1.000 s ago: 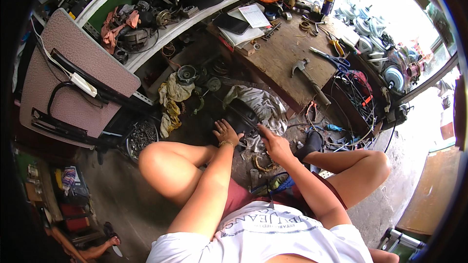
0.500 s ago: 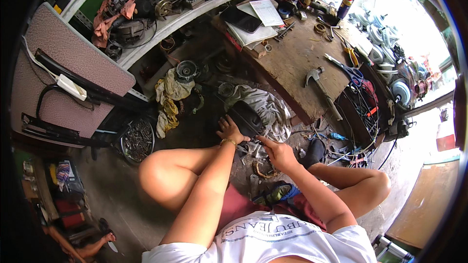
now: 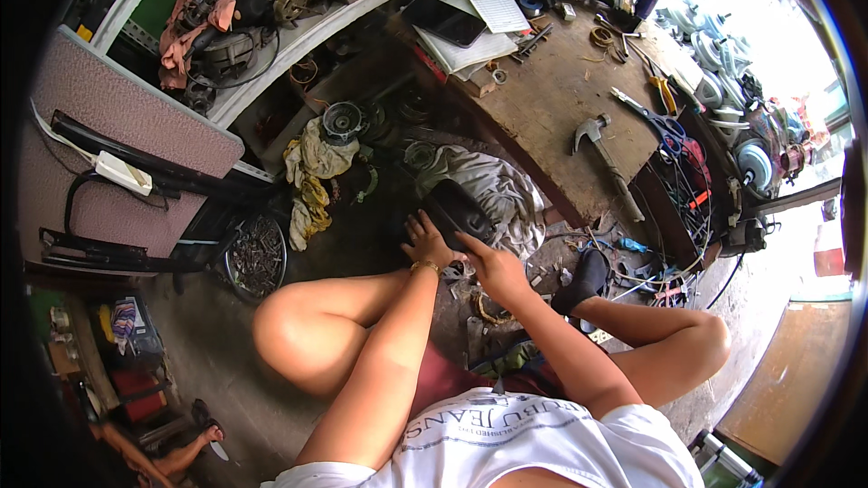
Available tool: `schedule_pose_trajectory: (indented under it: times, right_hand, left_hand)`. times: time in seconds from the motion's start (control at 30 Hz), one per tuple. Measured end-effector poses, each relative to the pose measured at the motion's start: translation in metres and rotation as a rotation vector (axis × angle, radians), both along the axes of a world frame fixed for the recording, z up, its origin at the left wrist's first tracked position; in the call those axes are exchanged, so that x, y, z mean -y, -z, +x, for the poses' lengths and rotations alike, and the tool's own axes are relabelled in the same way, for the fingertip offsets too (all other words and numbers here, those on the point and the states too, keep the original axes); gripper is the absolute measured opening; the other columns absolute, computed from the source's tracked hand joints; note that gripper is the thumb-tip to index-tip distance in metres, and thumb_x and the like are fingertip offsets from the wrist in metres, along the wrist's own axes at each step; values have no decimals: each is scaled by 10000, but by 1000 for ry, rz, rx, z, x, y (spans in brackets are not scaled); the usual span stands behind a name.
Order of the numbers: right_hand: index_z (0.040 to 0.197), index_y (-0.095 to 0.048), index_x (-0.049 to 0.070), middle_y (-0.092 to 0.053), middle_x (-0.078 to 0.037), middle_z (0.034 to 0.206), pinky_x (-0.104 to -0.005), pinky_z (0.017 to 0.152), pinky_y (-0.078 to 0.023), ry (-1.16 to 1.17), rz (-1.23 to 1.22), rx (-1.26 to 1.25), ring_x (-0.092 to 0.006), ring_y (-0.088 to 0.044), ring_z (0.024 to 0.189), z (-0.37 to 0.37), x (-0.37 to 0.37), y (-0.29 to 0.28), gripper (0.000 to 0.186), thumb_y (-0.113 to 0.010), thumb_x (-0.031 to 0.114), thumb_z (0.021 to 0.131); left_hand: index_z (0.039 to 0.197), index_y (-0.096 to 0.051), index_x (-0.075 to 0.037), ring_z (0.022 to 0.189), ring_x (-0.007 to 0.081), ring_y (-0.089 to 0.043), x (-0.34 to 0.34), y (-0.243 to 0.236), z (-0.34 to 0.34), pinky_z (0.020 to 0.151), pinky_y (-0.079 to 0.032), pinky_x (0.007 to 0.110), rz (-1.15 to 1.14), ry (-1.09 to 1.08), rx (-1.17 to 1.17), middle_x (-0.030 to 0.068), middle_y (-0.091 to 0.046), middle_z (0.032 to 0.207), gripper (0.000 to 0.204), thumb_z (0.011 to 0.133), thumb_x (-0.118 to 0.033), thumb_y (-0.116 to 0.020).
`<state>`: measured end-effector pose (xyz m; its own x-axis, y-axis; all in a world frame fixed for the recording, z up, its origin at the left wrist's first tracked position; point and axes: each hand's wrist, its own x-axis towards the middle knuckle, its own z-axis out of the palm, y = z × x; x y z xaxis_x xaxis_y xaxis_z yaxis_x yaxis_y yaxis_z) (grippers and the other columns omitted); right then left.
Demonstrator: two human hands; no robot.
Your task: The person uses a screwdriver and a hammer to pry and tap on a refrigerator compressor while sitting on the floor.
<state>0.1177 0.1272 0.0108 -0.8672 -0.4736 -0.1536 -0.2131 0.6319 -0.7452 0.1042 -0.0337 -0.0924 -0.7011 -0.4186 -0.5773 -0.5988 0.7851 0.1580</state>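
Note:
A dark, rounded casing [image 3: 459, 214] that looks like black plastic sits tilted on the floor in front of me, against a pale cloth [image 3: 502, 194]. My left hand [image 3: 427, 242] lies along its near left side with the fingers spread. At its near edge is my right hand [image 3: 499, 273], index finger stretched out onto the casing and the other fingers curled under. Whatever those curled fingers grip is hidden. A copper-coloured ring [image 3: 493, 309] rests on the floor below my right wrist.
A low wooden bench [image 3: 551, 99] bears a hammer [image 3: 601, 158], scissors [image 3: 655, 117], pliers [image 3: 665, 95] and a phone [image 3: 445, 20]. A bowl of small metal parts [image 3: 256, 258] stands left, near a yellow-stained rag [image 3: 309, 203]. Another person's foot [image 3: 206, 416] shows lower left.
The casing has tipped under my hands. My right hand has come up and left, and its index finger now reaches onto the casing. The left hand stays at its side.

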Motion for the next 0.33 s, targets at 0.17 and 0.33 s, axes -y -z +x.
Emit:
schedule_pose_trajectory:
  times: [0.17, 0.33]
  right_hand:
    - [1247, -524, 268, -650, -172, 778, -451, 614, -502, -22, 71, 9, -362, -630, 704, 14, -18, -21, 367, -520, 220, 882]
    - [1255, -527, 276, -661, -165, 806, -438, 624, -511, -2, -31, -183, -358, -639, 724, -34, 59, 65, 405, -576, 283, 853]
  left_hand:
    - [1456, -2, -86, 1414, 295, -66, 5, 8, 4, 1043, -218, 586, -17, -34, -16, 175, -56, 1521, 1337, 505, -492, -850]
    - [1463, -70, -118, 1413, 312, -60, 1, 35, -1, 1046, -217, 584, -91, -41, -100, 123, -69, 1530, 1114, 669, -580, -700]
